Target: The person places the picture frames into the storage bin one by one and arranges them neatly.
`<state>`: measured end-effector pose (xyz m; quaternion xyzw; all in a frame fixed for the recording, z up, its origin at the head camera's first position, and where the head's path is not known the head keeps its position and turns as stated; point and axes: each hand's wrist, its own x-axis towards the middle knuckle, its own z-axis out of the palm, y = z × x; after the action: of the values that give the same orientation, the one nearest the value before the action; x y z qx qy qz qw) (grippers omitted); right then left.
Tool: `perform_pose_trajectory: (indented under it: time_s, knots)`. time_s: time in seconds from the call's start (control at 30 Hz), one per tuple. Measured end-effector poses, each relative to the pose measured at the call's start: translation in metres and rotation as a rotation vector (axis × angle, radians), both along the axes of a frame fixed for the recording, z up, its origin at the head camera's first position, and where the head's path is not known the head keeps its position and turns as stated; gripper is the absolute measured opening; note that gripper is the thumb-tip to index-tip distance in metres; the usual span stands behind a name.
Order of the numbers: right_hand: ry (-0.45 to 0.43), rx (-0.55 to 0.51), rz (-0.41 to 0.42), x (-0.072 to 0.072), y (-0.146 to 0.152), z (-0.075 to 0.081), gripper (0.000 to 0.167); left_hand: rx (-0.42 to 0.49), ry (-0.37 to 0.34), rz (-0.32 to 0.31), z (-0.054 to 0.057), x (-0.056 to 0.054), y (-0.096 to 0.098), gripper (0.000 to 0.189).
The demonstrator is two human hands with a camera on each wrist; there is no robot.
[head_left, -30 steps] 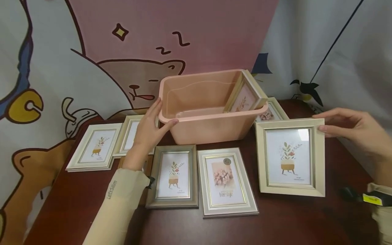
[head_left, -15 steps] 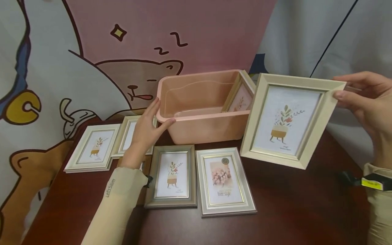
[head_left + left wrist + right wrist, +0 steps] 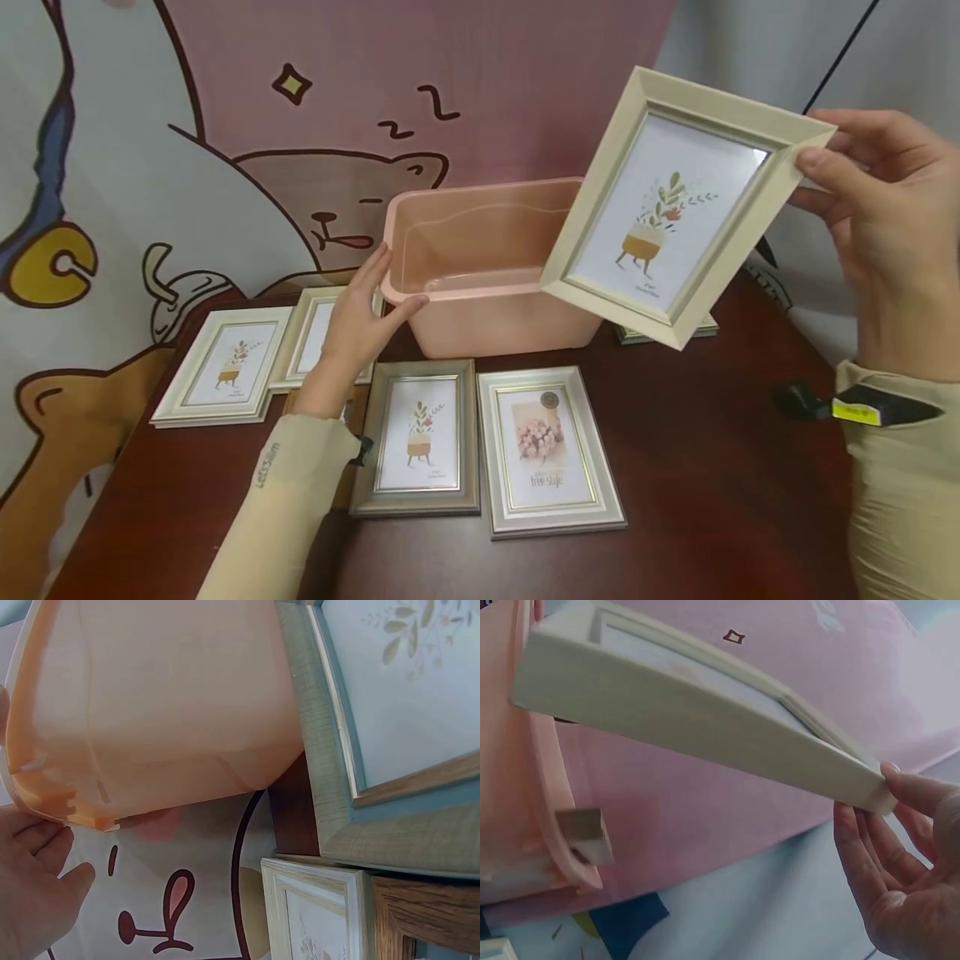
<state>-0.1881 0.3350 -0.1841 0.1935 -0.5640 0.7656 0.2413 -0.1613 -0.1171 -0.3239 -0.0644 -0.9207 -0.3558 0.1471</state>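
Note:
In the head view my left hand (image 3: 352, 329) holds the near left corner of a pink plastic bin (image 3: 502, 325), thumb at the front rim and fingers along the left side. Raised in front of the bin's right end is a cream picture frame (image 3: 731, 258) with a potted-plant print. My right hand (image 3: 888, 208) pinches its upper right corner, thumb in front and fingers behind. The held frame hangs tilted and hides that end of the bin. In the right wrist view, the cream corner of another frame (image 3: 592, 832) pokes past the bin's rim.
On the dark red table (image 3: 697, 500) lie a grey-brown frame (image 3: 363, 450), a silvery frame (image 3: 607, 500) and a white frame (image 3: 176, 404). A cream frame (image 3: 285, 358) and a brown wooden frame (image 3: 352, 467) are partly behind the left arm. A cartoon-printed curtain (image 3: 247, 225) hangs behind.
The right hand has lifted the cream frame from low at the bin's right side to above rim height, tilting it and shifting it slightly left. The left hand stays at the bin's corner.

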Motion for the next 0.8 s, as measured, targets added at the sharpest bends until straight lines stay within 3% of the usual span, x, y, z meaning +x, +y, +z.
perform_pose_trajectory:
  time_s: [0.43, 0.8]
  knots:
    - [0.051, -0.047, -0.074, -0.022, -0.039, 0.009, 0.039, 0.016, 0.006, 0.011, 0.002, -0.002, 0.0, 0.091]
    - [0.078, -0.055, -0.224, -0.04, -0.071, -0.004, 0.025, 0.026, -0.005, 0.016, -0.001, -0.001, 0.0, 0.091]
